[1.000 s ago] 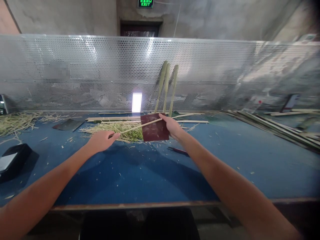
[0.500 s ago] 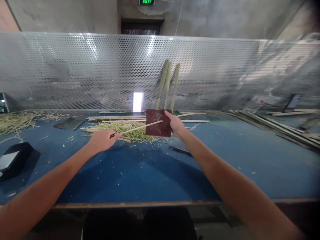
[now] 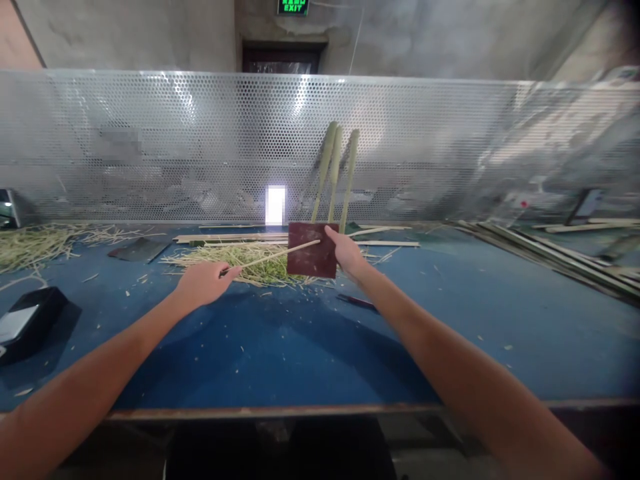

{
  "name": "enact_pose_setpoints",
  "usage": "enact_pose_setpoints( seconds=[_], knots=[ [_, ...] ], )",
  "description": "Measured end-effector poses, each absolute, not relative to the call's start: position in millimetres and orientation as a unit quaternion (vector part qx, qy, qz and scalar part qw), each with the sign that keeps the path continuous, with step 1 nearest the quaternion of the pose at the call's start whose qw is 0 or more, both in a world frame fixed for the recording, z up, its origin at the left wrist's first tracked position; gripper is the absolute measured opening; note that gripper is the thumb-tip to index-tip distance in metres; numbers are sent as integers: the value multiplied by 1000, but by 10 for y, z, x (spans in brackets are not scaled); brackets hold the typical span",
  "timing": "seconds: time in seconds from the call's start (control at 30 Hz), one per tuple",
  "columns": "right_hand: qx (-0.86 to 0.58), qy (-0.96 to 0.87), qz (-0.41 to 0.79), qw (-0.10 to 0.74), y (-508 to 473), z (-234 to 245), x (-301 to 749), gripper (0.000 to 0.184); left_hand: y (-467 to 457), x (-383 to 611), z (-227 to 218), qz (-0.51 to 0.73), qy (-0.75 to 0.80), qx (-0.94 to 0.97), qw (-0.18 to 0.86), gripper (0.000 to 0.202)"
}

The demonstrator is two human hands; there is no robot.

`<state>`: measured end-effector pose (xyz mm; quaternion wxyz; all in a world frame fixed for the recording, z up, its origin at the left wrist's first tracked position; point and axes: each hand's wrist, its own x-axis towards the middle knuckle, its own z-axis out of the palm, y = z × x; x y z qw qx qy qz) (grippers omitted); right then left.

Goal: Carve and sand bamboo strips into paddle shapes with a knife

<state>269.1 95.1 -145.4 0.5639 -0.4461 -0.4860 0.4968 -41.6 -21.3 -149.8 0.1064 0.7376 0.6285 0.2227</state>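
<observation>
My left hand (image 3: pixel 204 283) grips the near end of a thin bamboo strip (image 3: pixel 270 257). The strip's far end lies against the face of a dark reddish-brown square board (image 3: pixel 307 251). My right hand (image 3: pixel 347 253) holds that board by its right edge, with the fingers partly covering it. Behind and under the strip lies a pile of pale green bamboo shavings (image 3: pixel 245 263), partly hidden by the board.
Everything sits on a blue worktable (image 3: pixel 280 347) strewn with bamboo bits. Nearby lie a dark blade (image 3: pixel 137 250), a dark tool (image 3: pixel 356 302), a black box (image 3: pixel 33 323) and a stack of bamboo strips (image 3: pixel 555 263). Several bamboo poles (image 3: pixel 335 167) lean on a perforated metal screen (image 3: pixel 150 147).
The board has turned from a tilt to nearly square-on and has shifted slightly left since the earliest frame. The strip's tip has dropped lower on it. My left hand has barely moved.
</observation>
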Motion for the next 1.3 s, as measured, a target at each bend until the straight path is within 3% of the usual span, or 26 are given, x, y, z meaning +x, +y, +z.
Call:
enact_pose_setpoints(
  seconds=[0.13,0.33,0.53,0.7,0.93,1.13,1.3],
  knots=[
    [-486,-481,497,534,921,-1474,2632,27,-219,-406,-1498,207,630,744,86,53],
    [-506,-463,447,574,971,-1373,2727,32,-215,-400,-1530,195,631,747,76,55],
    [-515,-485,477,522,858,-1453,2600,32,-228,-390,-1530,185,637,745,69,59],
    [-511,-477,443,561,944,-1362,2720,34,-226,-380,-1513,177,640,745,67,60],
    [-513,-489,432,558,896,-1466,2623,26,-241,-370,-1512,176,640,745,59,60],
    [-520,-483,386,589,908,-1374,2660,38,-252,-352,-1492,171,644,744,54,63],
    [-520,-519,395,552,847,-1468,2586,40,-249,-357,-1495,164,650,740,53,63]
  ],
)
